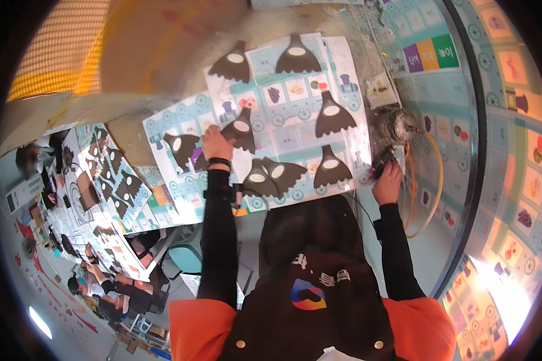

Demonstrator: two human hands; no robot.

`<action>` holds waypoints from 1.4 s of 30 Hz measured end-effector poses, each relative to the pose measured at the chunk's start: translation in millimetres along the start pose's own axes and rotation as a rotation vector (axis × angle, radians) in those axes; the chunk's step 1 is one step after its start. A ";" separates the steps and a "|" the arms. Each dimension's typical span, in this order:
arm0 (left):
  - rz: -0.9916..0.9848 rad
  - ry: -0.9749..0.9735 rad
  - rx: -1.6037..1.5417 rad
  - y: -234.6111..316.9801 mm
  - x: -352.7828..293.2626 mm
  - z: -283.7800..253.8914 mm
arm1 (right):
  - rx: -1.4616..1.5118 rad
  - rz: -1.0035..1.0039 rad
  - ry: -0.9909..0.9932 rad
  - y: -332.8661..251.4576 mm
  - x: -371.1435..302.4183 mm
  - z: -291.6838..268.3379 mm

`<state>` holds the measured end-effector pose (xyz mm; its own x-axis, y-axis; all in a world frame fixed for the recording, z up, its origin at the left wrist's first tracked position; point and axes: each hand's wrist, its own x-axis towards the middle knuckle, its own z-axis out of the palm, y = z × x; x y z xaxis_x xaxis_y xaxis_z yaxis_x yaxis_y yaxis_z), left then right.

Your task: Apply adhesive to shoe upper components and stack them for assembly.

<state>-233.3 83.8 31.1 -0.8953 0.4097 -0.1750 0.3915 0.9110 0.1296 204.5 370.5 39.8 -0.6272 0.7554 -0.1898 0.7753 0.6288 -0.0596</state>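
Several dark brown, cape-shaped pieces with scalloped hems and pale ovals lie on a printed sheet [289, 144] in front of me. My left hand [217, 146] rests palm down on the sheet, thumb and fingers apart. It lies between one brown piece [182, 144] and another brown piece [239, 127], its thumb at the latter's edge. Beyond the sheet's right edge, my right hand [387, 182] is closed around a small black tool [379, 163], whose kind is partly hidden by the fingers. Two overlapping pieces [277, 174] lie near the front edge.
A stained metal pot-like container [397, 125] stands at the right, with a yellow hose [438, 174] and an orange one hanging from it. Printed panels [427, 108] line the right side. At the left, people sit by another table [117, 246] bearing similar pieces.
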 end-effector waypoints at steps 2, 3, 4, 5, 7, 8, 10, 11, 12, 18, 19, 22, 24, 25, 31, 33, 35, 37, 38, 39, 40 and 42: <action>0.027 -0.040 -0.030 -9.1 3.3 0.3 | 0.048 0.026 0.089 -24.8 2.2 -15.7; 0.051 -0.075 -0.046 -12.8 5.9 -3.3 | 0.086 0.038 0.112 -43.2 5.6 -29.3; 0.079 -0.110 -0.067 -10.8 8.4 -4.2 | 0.067 0.044 0.113 -54.1 6.7 -38.0; 0.084 -0.116 -0.085 -7.1 11.6 -3.0 | 0.160 -0.013 0.140 -63.1 8.8 -44.1; 0.003 -0.235 -0.418 -2.5 17.0 1.0 | 0.385 -0.098 0.151 -86.9 10.5 -55.4; 0.058 -0.203 -0.541 -1.2 14.4 3.7 | 0.444 -0.123 0.118 -103.4 8.4 -62.2; 0.100 -0.201 -0.626 15.0 15.1 8.1 | 0.501 -0.157 0.093 -129.8 3.7 -63.7; 0.119 -0.184 -0.650 24.7 13.8 11.9 | 0.531 -0.185 -0.005 -140.1 1.4 -56.1; 0.118 -0.173 -0.704 30.0 13.5 16.7 | 0.565 -0.220 -0.105 -152.4 -0.7 -49.3; 0.026 -0.054 -0.454 20.2 -57.4 -19.4 | 0.415 -0.404 -0.027 -195.4 -2.7 -6.4; -0.013 -0.086 -0.272 -13.1 -89.1 -5.8 | 0.439 -0.408 -0.029 -210.6 -8.6 -3.9; -0.052 -0.061 -0.185 -29.2 -169.5 36.8 | 0.224 -0.384 -0.017 -225.7 -8.1 28.0; -0.135 -0.122 -0.253 -19.5 -192.1 37.8 | 0.264 -0.407 -0.054 -224.9 -12.9 31.0; -0.149 -0.092 -0.283 -24.3 -198.2 42.7 | 0.294 -0.427 -0.093 -225.1 -16.0 28.4; -0.166 -0.273 -0.343 -31.1 -192.6 36.8 | 0.205 -0.324 -0.500 -190.2 -17.9 11.1; -0.088 -0.125 -0.260 -44.7 -173.4 28.1 | 0.181 -0.256 -0.565 -190.7 -20.9 2.5; -0.008 0.083 -0.026 -82.3 -135.7 19.0 | 0.169 -0.254 -0.387 -198.9 -28.5 -13.0; 0.056 0.153 0.123 -121.1 -94.8 5.0 | 0.195 -0.295 -0.271 -216.1 -19.3 -19.2; -0.038 0.020 0.035 -120.0 -78.5 -2.9 | 0.334 -0.255 -0.166 -222.4 -2.9 -14.6; -0.064 -0.044 0.040 -126.8 -65.9 -2.9 | 0.476 -0.225 -0.054 -232.2 15.8 -11.8; -0.068 -0.115 0.037 -112.4 -53.2 -6.7 | 0.504 -0.134 -0.004 -234.7 37.1 -6.6; -0.028 -0.222 -0.003 -115.3 -40.8 -7.5 | 0.534 -0.040 0.044 -248.6 72.4 -3.1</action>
<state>-243.5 -38.3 30.6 -0.8371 0.3846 -0.3890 0.3662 0.9223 0.1240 -33.9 269.4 43.9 -0.6510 0.7466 -0.1369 0.6734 0.4848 -0.5581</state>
